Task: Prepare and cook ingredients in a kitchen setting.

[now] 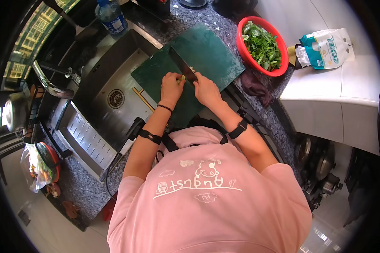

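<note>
My right hand (206, 90) grips a kitchen knife (179, 60), its dark blade pointing away from me over the green cutting board (209, 47). Just left of the blade, my left hand (172, 88) pinches a small yellow-green piece of food (181, 78) between its fingertips. I cannot tell what food it is. A few pale chopped bits (192, 68) lie against the right side of the blade. The fingers hide most of the knife's handle. The board lies partly over the edge of the steel sink.
Left of the board is the steel sink (106, 80) with a chrome faucet (52, 83) and a slotted drain tray (88, 129). A red basin (286, 60) of cut leafy greens stands to the right, near a dark cloth (256, 87) and a tissue pack (327, 49). A plastic bottle (114, 22) stands behind the sink.
</note>
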Demonstrator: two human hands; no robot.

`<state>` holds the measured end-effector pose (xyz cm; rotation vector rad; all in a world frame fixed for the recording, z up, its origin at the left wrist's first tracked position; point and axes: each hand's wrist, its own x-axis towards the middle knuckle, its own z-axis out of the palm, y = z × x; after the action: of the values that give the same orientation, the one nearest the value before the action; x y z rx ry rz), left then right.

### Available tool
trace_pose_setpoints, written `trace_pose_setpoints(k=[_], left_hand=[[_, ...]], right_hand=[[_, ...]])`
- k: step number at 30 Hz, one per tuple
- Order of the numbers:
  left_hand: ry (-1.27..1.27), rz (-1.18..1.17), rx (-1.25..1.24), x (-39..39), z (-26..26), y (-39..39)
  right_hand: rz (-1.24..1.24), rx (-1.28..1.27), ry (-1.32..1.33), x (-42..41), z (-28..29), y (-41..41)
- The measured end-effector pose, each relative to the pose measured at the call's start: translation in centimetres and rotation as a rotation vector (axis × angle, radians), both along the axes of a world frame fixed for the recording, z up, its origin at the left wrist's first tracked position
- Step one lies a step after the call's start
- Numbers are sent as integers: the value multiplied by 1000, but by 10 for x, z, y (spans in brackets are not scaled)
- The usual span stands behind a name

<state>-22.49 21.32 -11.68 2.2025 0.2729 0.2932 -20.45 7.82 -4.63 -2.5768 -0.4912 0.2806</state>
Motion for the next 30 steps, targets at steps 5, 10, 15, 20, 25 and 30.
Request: trace_pose_setpoints(k=[5, 10, 15, 20, 25, 30], left_hand=[[-87, 7, 92, 1, -7, -1], [-106, -1, 137, 3, -4, -3], [-91, 18, 33, 1, -11, 4], [-195, -7, 71, 3, -13, 8], [-218, -36, 117, 4, -7, 10], [-159, -50, 34, -1, -9, 14]], right_hand=[[20, -72, 33, 1, -3, 2], [9, -46, -19, 14, -22, 11], [38, -4, -27, 8, 0, 5], [89, -101, 32, 7, 2, 6], [70, -54, -6, 20, -17, 22], [64, 31, -30, 12, -7, 15]])
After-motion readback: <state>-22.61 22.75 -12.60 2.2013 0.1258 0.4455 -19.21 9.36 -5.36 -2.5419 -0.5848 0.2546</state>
